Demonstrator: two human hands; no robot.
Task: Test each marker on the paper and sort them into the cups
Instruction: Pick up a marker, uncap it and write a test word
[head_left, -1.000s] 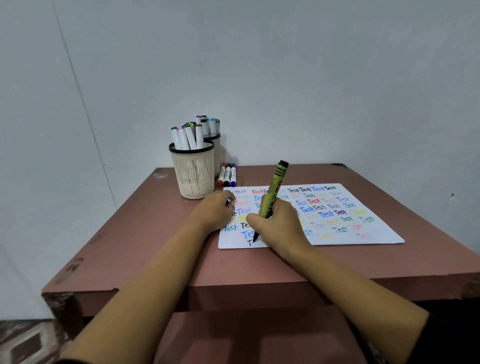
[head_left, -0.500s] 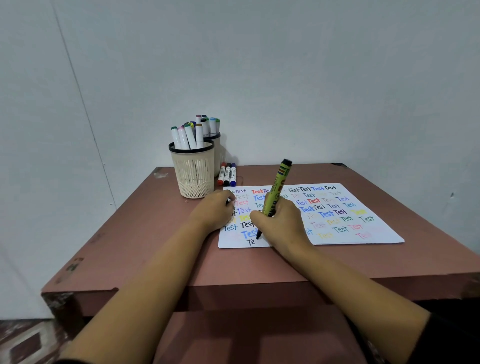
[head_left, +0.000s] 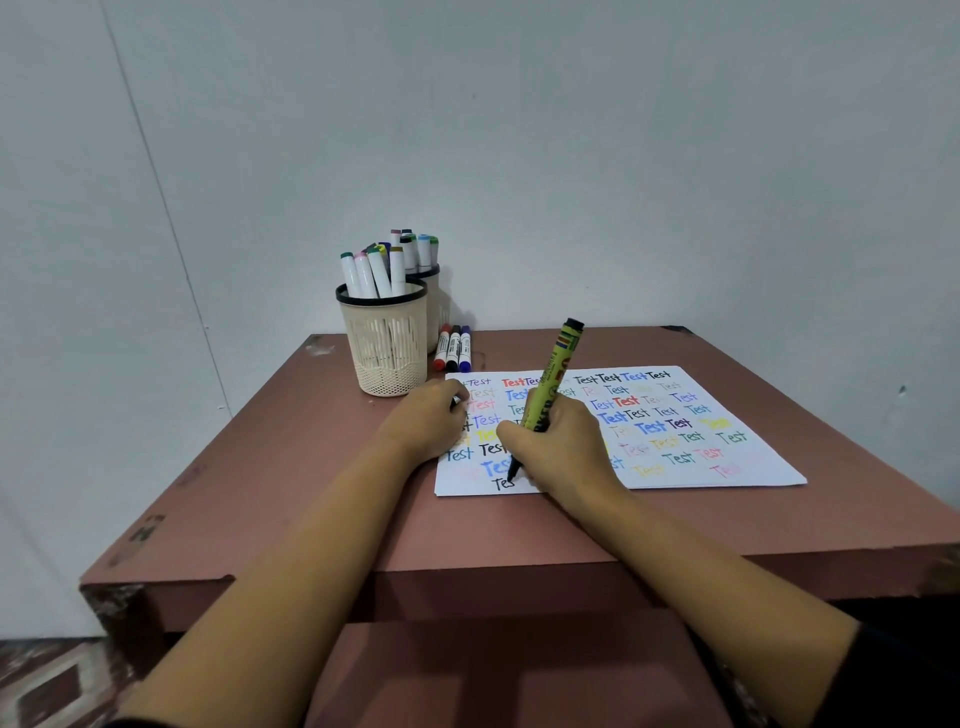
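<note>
Over on the left, the front cup (head_left: 387, 353) and back cup (head_left: 434, 306) are both stocked with markers, and three loose markers (head_left: 453, 348) lie just beside them. The left hand (head_left: 431, 421) rests on the left edge of the paper (head_left: 769, 467) with its fingers curled. Something small and dark peeps out at the fingertips, maybe a cap, but I can't tell. The right hand (head_left: 561, 447) clasps the green marker (head_left: 558, 374), tilted, tip down on the bottom row, where "Tes" reads in black. So we're mid-test, one letter short. Next, I'd say: finish the word, lift, cap it, then drop it into a cup. Which cup isn't shown.
</note>
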